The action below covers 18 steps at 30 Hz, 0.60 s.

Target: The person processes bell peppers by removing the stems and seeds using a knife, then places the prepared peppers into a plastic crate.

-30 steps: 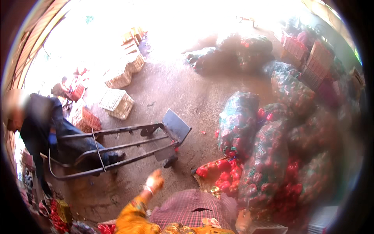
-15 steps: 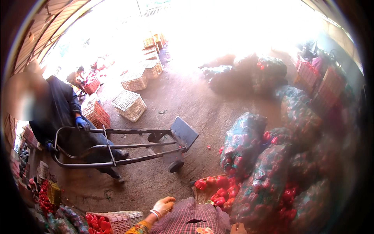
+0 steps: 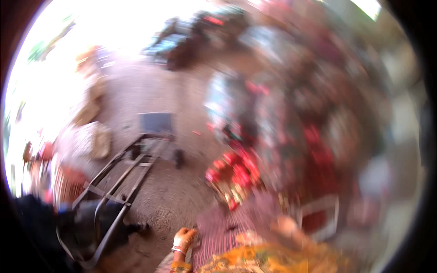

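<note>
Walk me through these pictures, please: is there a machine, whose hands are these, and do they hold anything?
No robot here: these are a person's two bare hands. A wide fisheye camera worn on the head looks down, so straight edges bend. The left hand, with bracelets at its wrist, is curled beside a maroon cloth; I see nothing held in it. The right hand is too blurred to tell. On the brown floor stand bulging net sacks, with blurred red peppers near them. At left, a co-worker in dark clothes is by a hand truck; a pale crate stands beyond.
</note>
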### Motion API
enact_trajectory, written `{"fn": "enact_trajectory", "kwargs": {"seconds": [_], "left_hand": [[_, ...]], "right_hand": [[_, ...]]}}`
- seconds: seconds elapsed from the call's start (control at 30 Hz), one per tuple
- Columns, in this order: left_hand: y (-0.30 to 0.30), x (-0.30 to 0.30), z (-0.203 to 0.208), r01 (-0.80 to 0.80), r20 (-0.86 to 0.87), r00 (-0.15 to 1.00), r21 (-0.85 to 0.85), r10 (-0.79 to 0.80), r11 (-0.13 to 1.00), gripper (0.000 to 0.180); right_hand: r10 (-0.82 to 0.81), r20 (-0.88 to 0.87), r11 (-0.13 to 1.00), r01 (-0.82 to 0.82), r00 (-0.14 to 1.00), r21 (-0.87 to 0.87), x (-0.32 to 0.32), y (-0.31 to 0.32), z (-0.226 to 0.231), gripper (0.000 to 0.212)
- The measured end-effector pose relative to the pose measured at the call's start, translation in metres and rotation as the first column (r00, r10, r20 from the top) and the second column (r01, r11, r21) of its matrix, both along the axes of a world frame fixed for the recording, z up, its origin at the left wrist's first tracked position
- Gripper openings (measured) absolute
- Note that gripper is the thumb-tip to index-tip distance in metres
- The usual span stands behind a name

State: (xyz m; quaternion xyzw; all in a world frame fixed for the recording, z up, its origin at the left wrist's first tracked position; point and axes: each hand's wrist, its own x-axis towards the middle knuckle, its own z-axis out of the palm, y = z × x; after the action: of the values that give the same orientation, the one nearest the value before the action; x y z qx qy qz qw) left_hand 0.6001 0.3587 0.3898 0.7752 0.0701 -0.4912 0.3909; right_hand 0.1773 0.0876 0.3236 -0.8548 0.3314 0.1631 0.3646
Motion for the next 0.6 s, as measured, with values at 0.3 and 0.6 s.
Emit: {"fn": "enact_trajectory", "kwargs": {"seconds": [0.3,0.6], "left_hand": [[-0.040,-0.001,-0.009,0.416,-0.347,0.859,0.041,-0.377,0.909,0.032],[-0.061,-0.004,-0.006,0.653,-0.365,0.712,0.032,-0.600,0.756,0.021]], "right_hand": [[-0.655,-0.413,0.421,0.759,0.633,0.497,0.016,0.087,0.220,0.034],[-0.789,-0.450,0.135,0.831,0.420,0.539,-0.016,0.171,0.188,0.033]]}}
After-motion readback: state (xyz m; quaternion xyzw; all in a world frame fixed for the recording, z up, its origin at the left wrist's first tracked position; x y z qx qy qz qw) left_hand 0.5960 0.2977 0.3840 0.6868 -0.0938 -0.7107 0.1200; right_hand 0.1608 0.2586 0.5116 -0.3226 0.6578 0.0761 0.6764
